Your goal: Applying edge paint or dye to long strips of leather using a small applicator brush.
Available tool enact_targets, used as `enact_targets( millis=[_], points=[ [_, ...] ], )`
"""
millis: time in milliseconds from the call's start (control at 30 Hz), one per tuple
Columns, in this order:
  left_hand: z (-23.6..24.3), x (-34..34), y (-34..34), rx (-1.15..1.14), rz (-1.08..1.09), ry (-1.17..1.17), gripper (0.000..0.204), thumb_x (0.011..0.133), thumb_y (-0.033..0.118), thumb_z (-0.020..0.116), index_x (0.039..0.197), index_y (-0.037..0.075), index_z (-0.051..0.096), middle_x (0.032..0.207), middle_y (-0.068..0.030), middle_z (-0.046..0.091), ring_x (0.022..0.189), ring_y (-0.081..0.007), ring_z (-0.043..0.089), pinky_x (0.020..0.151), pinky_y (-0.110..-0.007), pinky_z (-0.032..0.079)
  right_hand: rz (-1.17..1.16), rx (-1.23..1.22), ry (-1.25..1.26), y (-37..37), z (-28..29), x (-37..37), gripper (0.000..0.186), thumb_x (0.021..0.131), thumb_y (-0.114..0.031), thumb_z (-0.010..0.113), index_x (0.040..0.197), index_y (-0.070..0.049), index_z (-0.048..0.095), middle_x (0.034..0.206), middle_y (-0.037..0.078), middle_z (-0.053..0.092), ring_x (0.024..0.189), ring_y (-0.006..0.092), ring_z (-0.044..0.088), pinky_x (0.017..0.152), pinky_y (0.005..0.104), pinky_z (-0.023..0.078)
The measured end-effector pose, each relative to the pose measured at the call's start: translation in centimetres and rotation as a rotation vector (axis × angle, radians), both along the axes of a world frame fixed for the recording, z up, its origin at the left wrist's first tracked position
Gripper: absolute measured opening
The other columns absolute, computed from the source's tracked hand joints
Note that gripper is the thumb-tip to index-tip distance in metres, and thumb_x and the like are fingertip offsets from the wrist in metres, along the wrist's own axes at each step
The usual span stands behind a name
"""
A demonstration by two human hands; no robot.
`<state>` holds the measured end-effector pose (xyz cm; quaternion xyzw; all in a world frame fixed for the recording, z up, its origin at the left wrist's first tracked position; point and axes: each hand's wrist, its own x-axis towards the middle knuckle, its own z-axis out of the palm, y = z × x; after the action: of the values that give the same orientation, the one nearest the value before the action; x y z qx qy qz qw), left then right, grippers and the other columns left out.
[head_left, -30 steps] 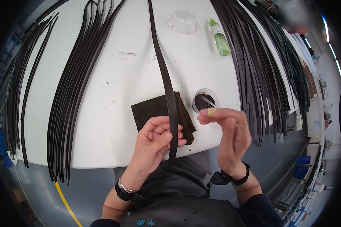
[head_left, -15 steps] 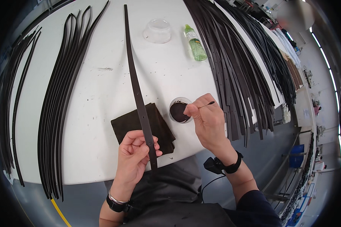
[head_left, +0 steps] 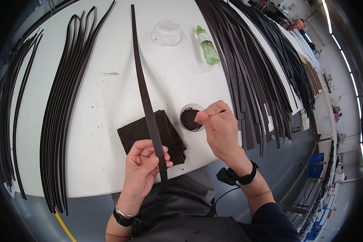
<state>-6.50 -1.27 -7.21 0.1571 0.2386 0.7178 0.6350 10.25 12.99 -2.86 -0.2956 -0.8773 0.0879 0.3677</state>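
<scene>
My left hand (head_left: 142, 169) grips the near end of a long dark strap (head_left: 143, 90) that has small holes and runs away across the white table (head_left: 109, 92). The strap lies over a dark folded cloth (head_left: 138, 133). My right hand (head_left: 220, 129) pinches a thin stick (head_left: 217, 113), its tip dipped into a small round cup of dark paste (head_left: 189, 119) just right of the cloth.
Several black straps (head_left: 64, 117) lie in a row at the left. A larger fan of black straps (head_left: 254, 76) hangs over the right table edge. A clear plastic lid (head_left: 166, 32) and a green bottle (head_left: 207, 45) sit at the far side.
My right hand went from in front of me to the cup and now dips the stick in the paste. The view shifted, so the strap sits further left.
</scene>
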Motion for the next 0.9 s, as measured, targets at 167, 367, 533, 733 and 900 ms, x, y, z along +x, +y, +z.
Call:
enact_targets(
  millis=[167,367,533,733,900],
  points=[
    [0.0,0.0,-0.1,-0.001,-0.010,0.006,0.025,0.089,-0.002,0.056,0.113,0.002,0.051,0.107,-0.0154,0.063,0.093,-0.0213,0.065,0.081,-0.038,0.058,-0.013,-0.334,0.264,-1.9,2.4,0.2,0.025,0.096,-0.012,0.049,0.076,0.001,0.059,0.070,0.005,0.059,0.067,0.0188,0.055,0.066,0.0297,0.044],
    [0.2,0.1,-0.1,-0.032,-0.019,0.008,0.026,0.089,-0.003,0.055,0.115,0.002,0.050,0.109,-0.0152,0.062,0.095,-0.0209,0.064,0.084,-0.037,0.057,0.089,-0.779,0.569,-3.7,3.0,-0.3,0.043,0.103,-0.019,0.031,0.080,0.004,0.059,0.074,0.010,0.062,0.069,0.0141,0.056,0.069,0.0269,0.045],
    [0.2,0.0,0.0,0.007,-0.047,-0.031,0.027,0.090,-0.004,0.055,0.115,0.002,0.050,0.111,-0.0148,0.062,0.097,-0.0214,0.064,0.085,-0.035,0.056,0.263,-0.347,0.352,-5.0,3.7,-1.1,0.030,0.098,-0.009,0.042,0.078,0.003,0.060,0.075,0.010,0.063,0.069,0.0222,0.056,0.065,0.0318,0.045],
    [0.0,0.0,0.0,0.016,-0.023,-0.023,0.027,0.090,-0.004,0.055,0.115,0.002,0.050,0.111,-0.0151,0.062,0.096,-0.0215,0.064,0.085,-0.034,0.056,0.374,-0.111,0.238,-5.6,3.3,-1.9,0.015,0.089,-0.013,0.059,0.084,0.001,0.063,0.078,0.007,0.064,0.068,0.0265,0.055,0.061,0.0330,0.046],
    [0.1,0.1,0.0,0.021,-0.026,-0.034,0.027,0.089,-0.004,0.055,0.115,0.001,0.050,0.111,-0.0150,0.062,0.095,-0.0212,0.065,0.086,-0.034,0.055,0.369,-0.125,0.138,-5.8,3.4,-1.8,0.014,0.082,-0.014,0.067,0.086,-0.001,0.064,0.080,0.006,0.063,0.073,0.0261,0.054,0.061,0.0322,0.045]
  ],
)
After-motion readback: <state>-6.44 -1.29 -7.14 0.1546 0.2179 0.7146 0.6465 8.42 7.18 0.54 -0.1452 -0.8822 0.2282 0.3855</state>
